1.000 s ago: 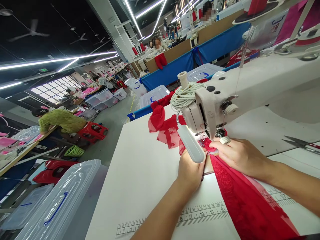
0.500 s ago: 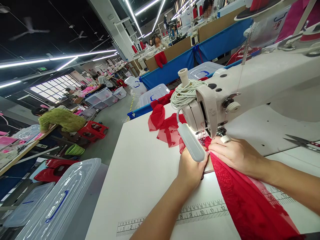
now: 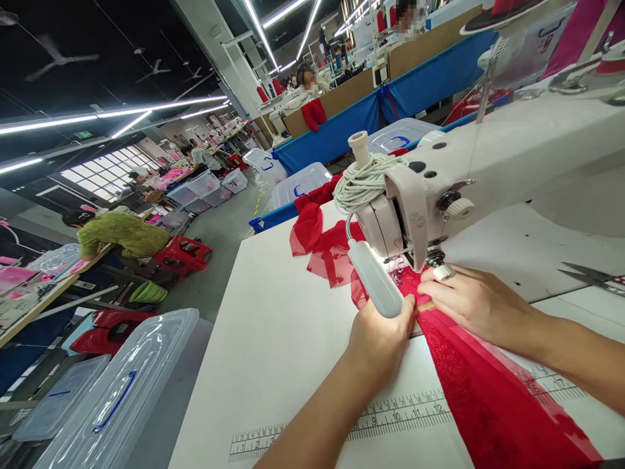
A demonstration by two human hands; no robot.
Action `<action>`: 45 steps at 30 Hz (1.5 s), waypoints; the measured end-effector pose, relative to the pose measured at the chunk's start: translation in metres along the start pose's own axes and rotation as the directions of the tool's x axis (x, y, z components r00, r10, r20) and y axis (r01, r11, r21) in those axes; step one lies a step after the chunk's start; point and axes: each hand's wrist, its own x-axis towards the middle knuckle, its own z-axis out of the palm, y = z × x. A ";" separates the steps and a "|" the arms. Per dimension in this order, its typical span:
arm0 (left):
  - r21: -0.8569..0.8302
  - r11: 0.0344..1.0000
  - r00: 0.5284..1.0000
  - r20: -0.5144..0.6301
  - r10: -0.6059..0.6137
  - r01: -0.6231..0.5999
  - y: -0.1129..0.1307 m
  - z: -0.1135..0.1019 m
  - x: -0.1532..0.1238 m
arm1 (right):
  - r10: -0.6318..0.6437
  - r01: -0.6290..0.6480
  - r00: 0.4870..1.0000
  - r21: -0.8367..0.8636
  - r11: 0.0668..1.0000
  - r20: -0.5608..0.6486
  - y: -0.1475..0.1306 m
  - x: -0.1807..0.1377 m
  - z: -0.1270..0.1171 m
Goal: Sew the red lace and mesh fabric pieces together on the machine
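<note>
Red lace fabric [image 3: 483, 384] runs from under the needle area of a white sewing machine [image 3: 493, 169] down over the table's front edge. My left hand [image 3: 378, 335] pinches its left edge close to the presser foot; a grey lamp [image 3: 375, 279] hides part of its fingers. On the other side, my right hand [image 3: 469, 303] lies over the cloth with bent fingers gripping it, just below the machine's head. Between the two hands a narrow strip of the cloth is folded. More red sheer fabric [image 3: 332, 254] lies bunched behind the needle.
Scissors [image 3: 593, 277] lie right of my right hand. A printed ruler scale [image 3: 390, 417] crosses the white table [image 3: 254, 326]. Lidded plastic boxes [image 3: 122, 391] stand left of it. A person in a green top [image 3: 122, 234] sits at another table; others work farther back.
Both hands have shifted slightly right, away from the needle. More red lace shows beside the presser foot, and the fabric hanging toward me has swung a little right.
</note>
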 end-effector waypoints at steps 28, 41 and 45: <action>0.249 0.964 0.990 -0.085 0.116 -0.091 0.022 0.006 -0.021 | -0.009 0.009 1.000 0.009 1.000 -0.020 0.002 0.001 -0.001; 0.359 0.930 0.975 -0.163 0.151 -0.084 0.026 0.003 -0.008 | 0.025 -0.025 0.999 -0.003 1.000 -0.021 0.005 0.004 0.000; 0.347 0.935 0.980 -0.152 0.131 -0.071 0.024 0.004 -0.007 | 0.049 -0.049 0.998 0.012 0.999 -0.039 0.006 0.007 0.001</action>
